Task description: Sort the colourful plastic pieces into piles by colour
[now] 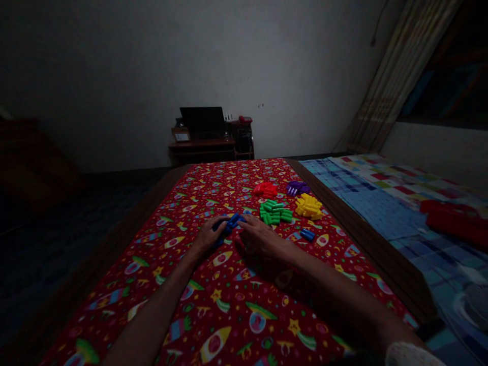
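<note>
The left hand curved around the near-left side of the blue cylinders, which lay at ten o'clock from the right hand. The right hand's fingers were bent beside them; whether either hand gripped any could not be told. Measured from the right hand, the red pile sat at twelve o'clock, the green pile and, farther off, the purple pile at one, the yellow pile at two, and a separate blue piece at three, all on the rocket-print cloth.
</note>
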Available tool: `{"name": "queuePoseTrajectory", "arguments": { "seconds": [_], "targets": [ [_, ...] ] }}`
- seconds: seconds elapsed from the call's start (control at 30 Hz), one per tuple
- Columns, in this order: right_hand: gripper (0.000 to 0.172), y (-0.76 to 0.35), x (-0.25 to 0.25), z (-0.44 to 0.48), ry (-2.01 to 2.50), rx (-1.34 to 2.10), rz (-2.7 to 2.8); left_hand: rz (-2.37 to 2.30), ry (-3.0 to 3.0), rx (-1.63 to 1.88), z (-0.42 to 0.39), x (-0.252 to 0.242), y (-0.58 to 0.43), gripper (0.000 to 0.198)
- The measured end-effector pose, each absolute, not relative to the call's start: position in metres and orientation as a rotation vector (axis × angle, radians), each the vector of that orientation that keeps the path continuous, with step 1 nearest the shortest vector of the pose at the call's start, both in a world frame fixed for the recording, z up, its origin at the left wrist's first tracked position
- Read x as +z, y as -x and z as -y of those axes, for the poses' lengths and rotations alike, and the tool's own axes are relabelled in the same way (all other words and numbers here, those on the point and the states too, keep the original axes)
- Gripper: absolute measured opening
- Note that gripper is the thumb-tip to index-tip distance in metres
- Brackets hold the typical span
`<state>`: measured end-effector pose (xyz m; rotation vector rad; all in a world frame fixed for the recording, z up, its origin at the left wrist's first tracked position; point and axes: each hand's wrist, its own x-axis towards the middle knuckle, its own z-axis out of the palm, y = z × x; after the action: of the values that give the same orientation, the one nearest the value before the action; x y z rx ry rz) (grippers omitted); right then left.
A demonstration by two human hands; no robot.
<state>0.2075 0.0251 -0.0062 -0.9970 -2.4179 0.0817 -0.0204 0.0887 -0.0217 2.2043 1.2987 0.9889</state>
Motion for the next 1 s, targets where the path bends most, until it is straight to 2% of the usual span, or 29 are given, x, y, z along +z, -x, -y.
{"name": "queuePoseTrajectory", "arguments": {
  "seconds": [0.1,0.23,0.47,0.7,0.87,1.0],
  "targets": [
    [0.057,-0.174,-0.011,-0.048,1.198,0.028,2.455,-1.314,-2.206,1.030,-0.091,-0.026,0.022,0.045],
    [0.059,-0.162,-0.024,-0.054,1.394,-0.012,2.476,-1.321,-2.185,1.022,-0.093,-0.027,0.023,0.044],
    [0.062,-0.178,-0.043,-0.032,1.132,-0.056,2.412,-1.339,-2.146,1.024,-0.088,-0.021,0.022,0.043],
    [0.049,-0.231,-0.049,-0.001,0.967,0.037,2.368,-1.249,-2.197,0.993,-0.087,-0.022,0.022,0.047],
    [0.025,-0.291,-0.035,0.030,1.182,0.052,2.324,-1.211,-2.204,0.954,-0.089,-0.024,0.023,0.050],
    [0.023,-0.328,-0.028,0.042,1.373,-0.019,2.274,-1.208,-2.190,0.963,-0.087,-0.022,0.023,0.049]
  ]
}}
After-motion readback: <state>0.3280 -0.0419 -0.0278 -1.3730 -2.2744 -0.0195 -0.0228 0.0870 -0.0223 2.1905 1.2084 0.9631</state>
